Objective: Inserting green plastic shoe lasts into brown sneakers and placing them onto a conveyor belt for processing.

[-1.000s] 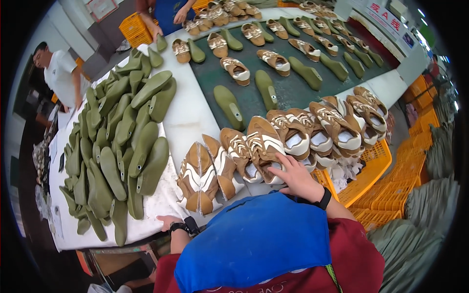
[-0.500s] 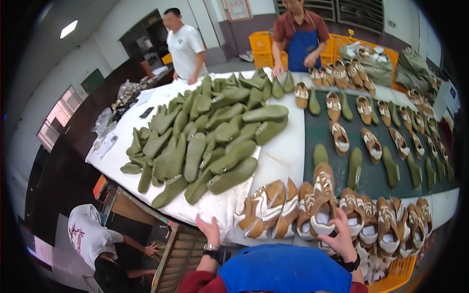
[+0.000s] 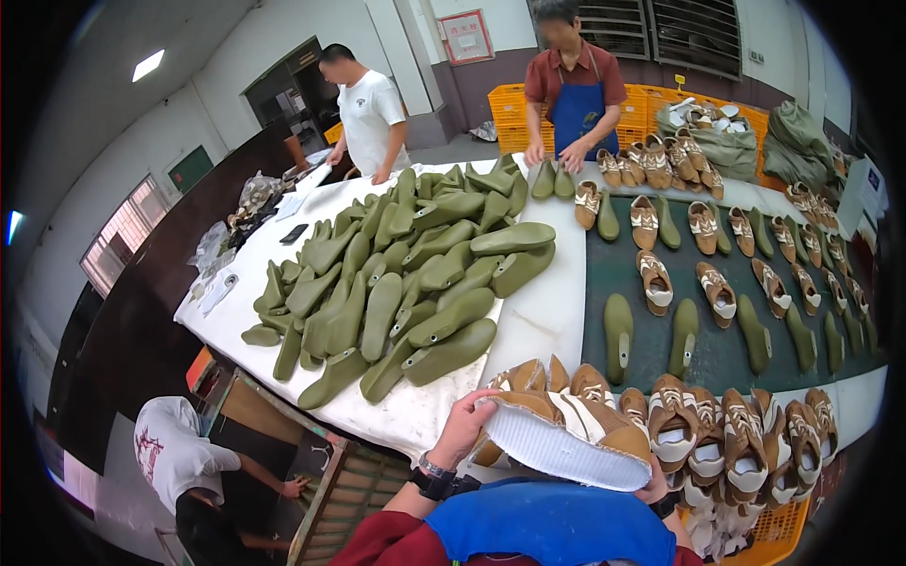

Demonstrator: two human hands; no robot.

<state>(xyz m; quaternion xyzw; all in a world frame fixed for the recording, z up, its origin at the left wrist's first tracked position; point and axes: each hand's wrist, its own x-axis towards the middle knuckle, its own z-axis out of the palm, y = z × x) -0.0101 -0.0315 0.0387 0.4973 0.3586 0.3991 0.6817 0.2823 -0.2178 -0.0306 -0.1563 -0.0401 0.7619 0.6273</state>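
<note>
A brown-and-white shoe upper (image 3: 566, 439) lies on its side between my hands, its ribbed white underside turned toward me. My left hand (image 3: 464, 426) grips one end of it. My right hand (image 3: 658, 486) closes round the other end, with most of its fingers hidden behind the shoe. Just beyond stand more uppers, among them a brown-and-white pair (image 3: 519, 377) partly covered by the held one. To the right, a row of laced uppers (image 3: 741, 443) lines the table's near edge. Olive-green shoe lasts (image 3: 618, 330) lie on the dark green belt ahead.
A big heap of green lasts (image 3: 406, 255) covers the white table (image 3: 434, 415) at left. Across it stand a person in a blue apron (image 3: 576, 104), touching two lasts, and one in white (image 3: 371, 113). Another person (image 3: 179, 453) bends low left. An orange crate (image 3: 779, 533) sits below right.
The upper has been lifted off the near row and tipped to show its underside. My left hand has moved right and taken hold of it. The aproned person now has both hands at the lasts.
</note>
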